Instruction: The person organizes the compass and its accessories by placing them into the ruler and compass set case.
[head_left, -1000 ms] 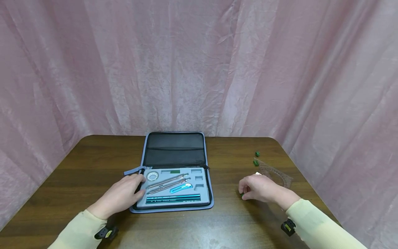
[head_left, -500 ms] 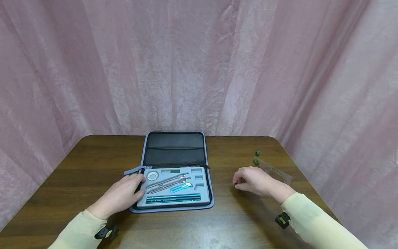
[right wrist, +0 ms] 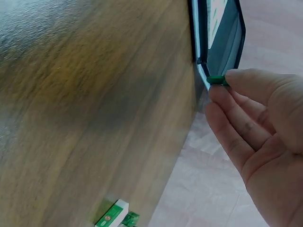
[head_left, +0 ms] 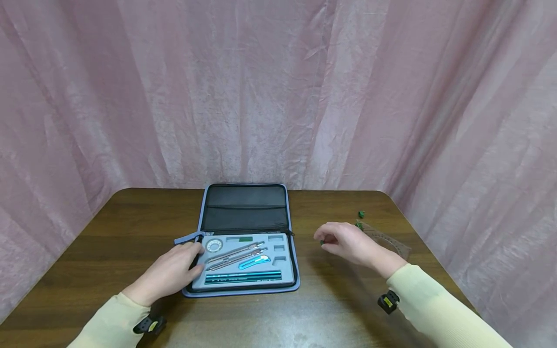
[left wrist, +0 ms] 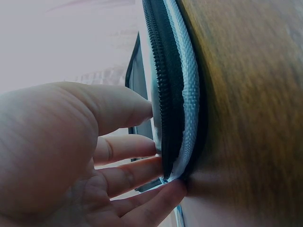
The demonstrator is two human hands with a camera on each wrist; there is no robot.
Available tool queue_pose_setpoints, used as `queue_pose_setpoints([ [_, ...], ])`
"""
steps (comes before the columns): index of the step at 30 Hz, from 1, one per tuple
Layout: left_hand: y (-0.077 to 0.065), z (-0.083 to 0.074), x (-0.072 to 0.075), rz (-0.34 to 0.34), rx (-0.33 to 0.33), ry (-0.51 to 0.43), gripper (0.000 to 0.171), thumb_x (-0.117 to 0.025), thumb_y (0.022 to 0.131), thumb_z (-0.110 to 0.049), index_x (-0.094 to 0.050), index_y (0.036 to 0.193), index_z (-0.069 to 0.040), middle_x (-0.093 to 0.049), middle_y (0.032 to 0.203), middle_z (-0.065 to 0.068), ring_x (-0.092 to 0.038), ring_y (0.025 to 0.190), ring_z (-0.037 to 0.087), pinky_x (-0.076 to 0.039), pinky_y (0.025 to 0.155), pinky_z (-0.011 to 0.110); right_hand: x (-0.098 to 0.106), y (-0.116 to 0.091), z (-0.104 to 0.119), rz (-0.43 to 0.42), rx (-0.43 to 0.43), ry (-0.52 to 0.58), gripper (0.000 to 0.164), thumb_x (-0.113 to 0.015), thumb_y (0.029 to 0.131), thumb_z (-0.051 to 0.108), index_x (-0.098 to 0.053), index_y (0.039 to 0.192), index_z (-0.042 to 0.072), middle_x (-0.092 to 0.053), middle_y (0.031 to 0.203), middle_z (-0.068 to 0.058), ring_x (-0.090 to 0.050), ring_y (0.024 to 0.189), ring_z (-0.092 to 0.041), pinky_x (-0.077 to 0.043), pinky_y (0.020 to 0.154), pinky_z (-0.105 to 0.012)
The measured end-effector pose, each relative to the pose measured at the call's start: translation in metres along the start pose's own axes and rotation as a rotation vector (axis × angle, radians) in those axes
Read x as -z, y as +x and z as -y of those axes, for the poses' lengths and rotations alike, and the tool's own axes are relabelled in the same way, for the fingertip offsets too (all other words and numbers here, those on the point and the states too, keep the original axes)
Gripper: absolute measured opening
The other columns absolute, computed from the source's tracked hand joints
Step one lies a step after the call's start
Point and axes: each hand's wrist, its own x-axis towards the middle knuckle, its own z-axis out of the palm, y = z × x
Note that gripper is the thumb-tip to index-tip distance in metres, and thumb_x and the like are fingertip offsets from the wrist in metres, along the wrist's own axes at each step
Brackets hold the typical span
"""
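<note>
My left hand (head_left: 167,271) rests at the left edge of an unzipped drawing-set case (head_left: 297,278), thumb and fingers touching its rim. In the left wrist view the fingertips meet the zipper edge (left wrist: 161,85). My right hand (head_left: 348,242), raised right of the case, pinches a small green piece (right wrist: 217,80) between thumb and fingertips. The grey tray (head_left: 285,280) in the case holds a round white dial (head_left: 214,245), two metal compasses (head_left: 235,252), a blue utility knife (head_left: 254,262), dark green pencils (head_left: 242,277) and a green piece (head_left: 245,239). Several recesses on its right are vacant.
On the right of the wooden table (head_left: 304,319) lie a clear protractor ruler (head_left: 393,244), a small green item (head_left: 361,214) and another green item (head_left: 359,225) close by. The case's dark lid (head_left: 245,208) stands back toward the pink curtain (head_left: 261,96).
My right hand has moved left and away from me toward the case, carrying the small green piece from beside the protractor ruler. The left hand stays in place.
</note>
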Motion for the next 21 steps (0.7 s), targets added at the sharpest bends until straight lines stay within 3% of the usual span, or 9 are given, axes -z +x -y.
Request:
queue_pose_setpoints([
  [8,-0.001,0.001,-0.001,-0.007,-0.008,0.0,0.027,-0.083,0.099,-0.019,-0.072,0.121,-0.006,-0.071,0.111,0.004,-0.06,0.093,0.018,-0.055,0.083,0.046,-0.001,0.009,0.003,-0.008,0.017,0.023,0.027,-0.08,0.098,-0.004,-0.079,0.119,0.014,-0.073,0.112,0.001,-0.07,0.098,-0.013,-0.061,0.085,-0.036],
  [15,-0.001,0.001,-0.001,-0.005,-0.004,-0.005,0.029,-0.084,0.099,-0.019,-0.072,0.122,-0.005,-0.072,0.114,0.006,-0.061,0.095,0.019,-0.056,0.084,0.046,-0.003,0.017,0.01,-0.03,0.027,0.058,0.03,-0.08,0.097,-0.007,-0.075,0.119,0.013,-0.073,0.115,-0.005,-0.074,0.102,-0.019,-0.063,0.088,-0.042],
  [21,-0.002,0.0,0.0,-0.012,-0.008,-0.006,0.028,-0.083,0.099,-0.018,-0.072,0.121,-0.005,-0.072,0.115,0.006,-0.063,0.097,0.02,-0.057,0.086,0.048,-0.004,0.026,0.014,-0.043,0.032,0.089,0.027,-0.078,0.097,-0.01,-0.068,0.108,0.012,-0.07,0.11,-0.003,-0.075,0.1,-0.019,-0.063,0.087,-0.042],
])
